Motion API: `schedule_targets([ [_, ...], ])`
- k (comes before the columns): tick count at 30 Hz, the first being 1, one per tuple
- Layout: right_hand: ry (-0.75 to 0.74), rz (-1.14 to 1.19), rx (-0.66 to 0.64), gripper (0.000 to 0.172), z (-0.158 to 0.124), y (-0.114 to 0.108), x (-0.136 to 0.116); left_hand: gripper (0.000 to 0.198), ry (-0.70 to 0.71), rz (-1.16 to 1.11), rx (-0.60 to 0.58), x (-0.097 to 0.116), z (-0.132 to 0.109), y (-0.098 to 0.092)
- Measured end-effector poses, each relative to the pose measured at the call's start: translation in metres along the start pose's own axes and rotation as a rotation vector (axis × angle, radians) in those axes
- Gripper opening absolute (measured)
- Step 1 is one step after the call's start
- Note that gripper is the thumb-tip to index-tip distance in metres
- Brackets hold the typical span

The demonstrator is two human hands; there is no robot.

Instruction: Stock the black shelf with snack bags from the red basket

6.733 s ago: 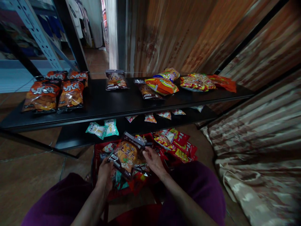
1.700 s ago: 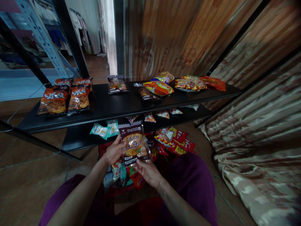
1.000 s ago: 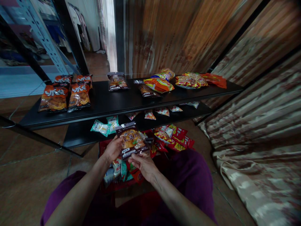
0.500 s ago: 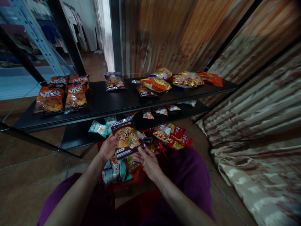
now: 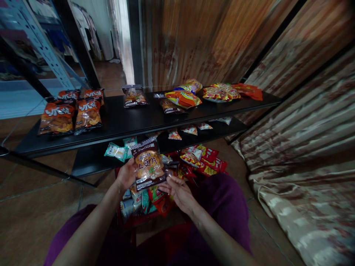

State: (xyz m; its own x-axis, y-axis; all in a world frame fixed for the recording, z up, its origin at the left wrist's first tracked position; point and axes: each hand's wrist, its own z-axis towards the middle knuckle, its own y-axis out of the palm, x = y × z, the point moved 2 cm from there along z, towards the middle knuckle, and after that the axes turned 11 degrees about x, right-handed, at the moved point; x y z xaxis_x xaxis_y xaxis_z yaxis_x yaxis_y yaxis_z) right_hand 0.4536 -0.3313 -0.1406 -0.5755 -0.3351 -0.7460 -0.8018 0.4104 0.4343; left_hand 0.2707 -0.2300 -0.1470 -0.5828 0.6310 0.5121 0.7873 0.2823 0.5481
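Observation:
A brown bag of potato chips (image 5: 149, 165) with a checkered top edge is held up between my two hands, its printed front toward me. My left hand (image 5: 128, 175) grips its left edge, the fingers partly hidden behind it. At the lower right corner, my right hand (image 5: 177, 191) pinches the bag between thumb and fingers. Below it, a red basket (image 5: 130, 222) between my knees holds several snack packets, among them a blue-white packet (image 5: 127, 207) and a green-red one (image 5: 155, 195).
On the black upper shelf (image 5: 116, 120) lie orange snack bags (image 5: 58, 116) at left, a similar brown bag (image 5: 134, 96), and a yellow-orange bag (image 5: 184, 99). The lower shelf (image 5: 90, 159) carries green packets (image 5: 115, 151) and small snacks (image 5: 174, 134). Curtains (image 5: 299, 155) hang at right.
The chip bag has tilted slightly more upright and faces me more squarely. My right hand has shifted a little to the right and down at its corner.

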Motion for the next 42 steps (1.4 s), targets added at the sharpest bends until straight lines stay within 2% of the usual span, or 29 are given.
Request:
schedule_targets([
  [3,0.042,-0.017,-0.022,0.039,0.004,-0.006,-0.005,0.026,0.028,0.044,-0.003,0.0,-0.004,0.002],
  [6,0.019,-0.011,0.046,0.045,0.014,-0.01,-0.016,0.021,0.076,0.083,-0.043,-0.003,-0.007,0.004],
  [11,-0.073,0.002,0.115,0.041,0.041,-0.004,-0.035,0.014,0.046,0.16,-0.1,-0.014,-0.008,0.006],
  [18,-0.035,-0.056,0.183,0.035,0.067,-0.001,-0.038,0.018,0.034,0.16,-0.13,-0.017,-0.008,0.006],
  [27,-0.033,0.122,0.181,0.026,0.071,0.002,-0.044,0.03,0.024,0.217,-0.201,-0.01,-0.019,0.009],
  [30,-0.039,0.128,0.176,0.021,0.07,0.0,-0.049,0.038,0.032,0.28,-0.16,-0.009,-0.019,0.007],
  [34,-0.066,0.152,0.277,0.018,0.069,-0.003,-0.056,0.039,0.06,0.361,-0.096,-0.012,-0.014,0.002],
  [37,-0.142,0.131,0.347,0.02,0.065,-0.005,-0.064,0.037,0.184,0.42,-0.103,-0.012,-0.009,0.0],
  [42,-0.335,0.033,0.374,0.03,0.054,-0.002,-0.073,0.025,0.735,0.584,0.062,-0.003,-0.013,0.002],
])
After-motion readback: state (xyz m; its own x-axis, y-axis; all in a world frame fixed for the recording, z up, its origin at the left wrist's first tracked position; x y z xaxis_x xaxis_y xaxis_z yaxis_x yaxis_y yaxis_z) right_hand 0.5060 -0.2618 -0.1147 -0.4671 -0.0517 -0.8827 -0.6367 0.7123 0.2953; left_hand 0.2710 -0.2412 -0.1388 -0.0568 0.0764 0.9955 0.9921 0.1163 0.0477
